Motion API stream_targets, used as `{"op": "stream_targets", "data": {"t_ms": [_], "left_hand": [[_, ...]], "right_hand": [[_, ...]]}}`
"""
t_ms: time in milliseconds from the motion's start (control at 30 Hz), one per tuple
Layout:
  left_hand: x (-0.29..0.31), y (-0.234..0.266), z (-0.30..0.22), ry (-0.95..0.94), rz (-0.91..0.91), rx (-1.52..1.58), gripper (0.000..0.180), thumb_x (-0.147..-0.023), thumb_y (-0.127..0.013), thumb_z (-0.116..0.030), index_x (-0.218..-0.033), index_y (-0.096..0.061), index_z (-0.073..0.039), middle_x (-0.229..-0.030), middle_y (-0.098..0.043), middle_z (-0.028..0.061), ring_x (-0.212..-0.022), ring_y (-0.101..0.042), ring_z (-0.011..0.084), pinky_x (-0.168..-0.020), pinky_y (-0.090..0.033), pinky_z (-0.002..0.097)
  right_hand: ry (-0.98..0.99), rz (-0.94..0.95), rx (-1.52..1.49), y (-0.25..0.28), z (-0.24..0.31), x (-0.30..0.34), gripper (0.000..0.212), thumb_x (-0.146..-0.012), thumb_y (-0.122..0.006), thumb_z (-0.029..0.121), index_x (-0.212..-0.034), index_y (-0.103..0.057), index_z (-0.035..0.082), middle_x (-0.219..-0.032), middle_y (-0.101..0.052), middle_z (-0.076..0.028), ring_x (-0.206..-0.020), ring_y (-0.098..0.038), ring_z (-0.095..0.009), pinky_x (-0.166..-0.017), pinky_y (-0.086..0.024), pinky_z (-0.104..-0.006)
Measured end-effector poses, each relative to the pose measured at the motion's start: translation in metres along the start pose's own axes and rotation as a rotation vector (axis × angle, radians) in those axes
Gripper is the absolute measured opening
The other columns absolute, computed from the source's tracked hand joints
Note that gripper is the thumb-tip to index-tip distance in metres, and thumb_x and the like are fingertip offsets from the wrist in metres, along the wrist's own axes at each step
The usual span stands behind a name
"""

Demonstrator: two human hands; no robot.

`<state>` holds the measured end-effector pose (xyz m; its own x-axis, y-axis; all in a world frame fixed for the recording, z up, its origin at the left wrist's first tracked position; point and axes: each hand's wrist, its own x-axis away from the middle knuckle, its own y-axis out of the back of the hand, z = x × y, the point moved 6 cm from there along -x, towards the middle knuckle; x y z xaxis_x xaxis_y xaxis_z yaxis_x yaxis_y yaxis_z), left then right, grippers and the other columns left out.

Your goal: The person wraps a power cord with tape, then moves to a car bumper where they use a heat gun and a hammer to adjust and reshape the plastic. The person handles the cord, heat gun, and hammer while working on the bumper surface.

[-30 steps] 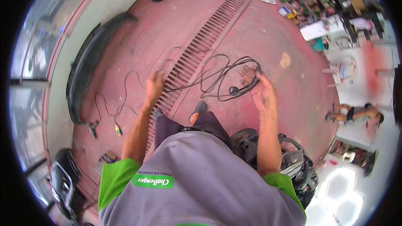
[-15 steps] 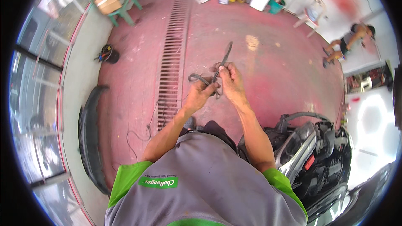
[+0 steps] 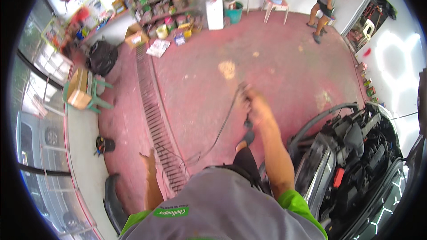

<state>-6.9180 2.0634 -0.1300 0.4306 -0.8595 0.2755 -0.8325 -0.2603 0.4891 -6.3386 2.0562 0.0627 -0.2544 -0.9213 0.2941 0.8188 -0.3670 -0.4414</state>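
My right hand (image 3: 254,104) is out in front of me, closed on a thin dark cable (image 3: 227,120). Motion blurs the fingers and the bundled part of the cable there. From this hand the cable hangs in a curve to the floor, where it lies in loose bends across the drain grate (image 3: 153,126). My left hand (image 3: 149,161) is low at my left side, apart from the cable. Its thumb and fingers look spread, with nothing visible in them.
Beside my right arm is a car front with its engine bay exposed (image 3: 356,151). A black bumper (image 3: 114,204) and a dark bucket (image 3: 106,144) stand along the left wall. A green stool (image 3: 98,102) bears a cardboard box. Another person (image 3: 327,4) stands near the far right wall.
My left hand has let go of the cable and dropped to my left side. My right hand keeps the cable. The view has turned to the right and lifted, bringing in the far shelves.
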Motion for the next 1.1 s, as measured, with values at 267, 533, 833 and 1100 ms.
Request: {"op": "stream_targets", "data": {"t_ms": [267,533,833,1100], "left_hand": [[0.165,-0.37,-0.313,-0.667,0.725,0.026,0.065,-0.081,-0.081,-0.021,-0.136,-0.052,-0.001,-0.112,-0.066,0.0221,-0.106,-0.065,0.0288,-0.09,-0.051,0.0431],[0.107,-0.466,-0.269,-0.766,0.666,-0.708,0.03,-0.093,-0.059,-0.03,-0.103,-0.068,-0.004,-0.092,-0.071,0.0207,-0.087,-0.069,0.0356,-0.077,-0.053,0.0473],[0.021,-0.586,-0.113,0.235,0.722,-0.871,0.052,-0.095,-0.046,-0.047,-0.129,-0.053,-0.007,-0.109,-0.067,0.0172,-0.103,-0.063,0.0318,-0.09,-0.05,0.0467],[-0.107,-0.998,-0.515,-0.277,0.422,0.366,0.064,-0.103,-0.039,-0.056,-0.136,-0.046,-0.001,-0.109,-0.065,0.0134,-0.098,-0.061,0.0211,-0.084,-0.05,0.0377]], "right_hand": [[0.566,0.686,1.387,-0.019,0.127,0.011,0.035,-0.091,-0.06,0.017,-0.124,-0.065,0.007,-0.124,-0.065,-0.015,-0.106,-0.065,-0.031,-0.089,-0.053,-0.0425],[1.527,-1.081,0.013,0.324,0.482,0.171,0.033,-0.103,-0.049,0.014,-0.129,-0.057,-0.004,-0.094,-0.061,-0.008,-0.081,-0.058,-0.022,-0.078,-0.051,-0.0346],[1.072,-0.892,-0.433,0.6,0.386,0.08,0.051,-0.107,-0.04,0.041,-0.138,-0.046,0.001,-0.138,-0.051,-0.024,-0.125,-0.052,-0.033,-0.11,-0.042,-0.0468],[0.589,-1.146,-0.594,0.697,0.365,-0.071,0.058,-0.106,-0.035,0.051,-0.146,-0.04,0.009,-0.139,-0.053,-0.021,-0.125,-0.052,-0.034,-0.109,-0.035,-0.0475]]}}
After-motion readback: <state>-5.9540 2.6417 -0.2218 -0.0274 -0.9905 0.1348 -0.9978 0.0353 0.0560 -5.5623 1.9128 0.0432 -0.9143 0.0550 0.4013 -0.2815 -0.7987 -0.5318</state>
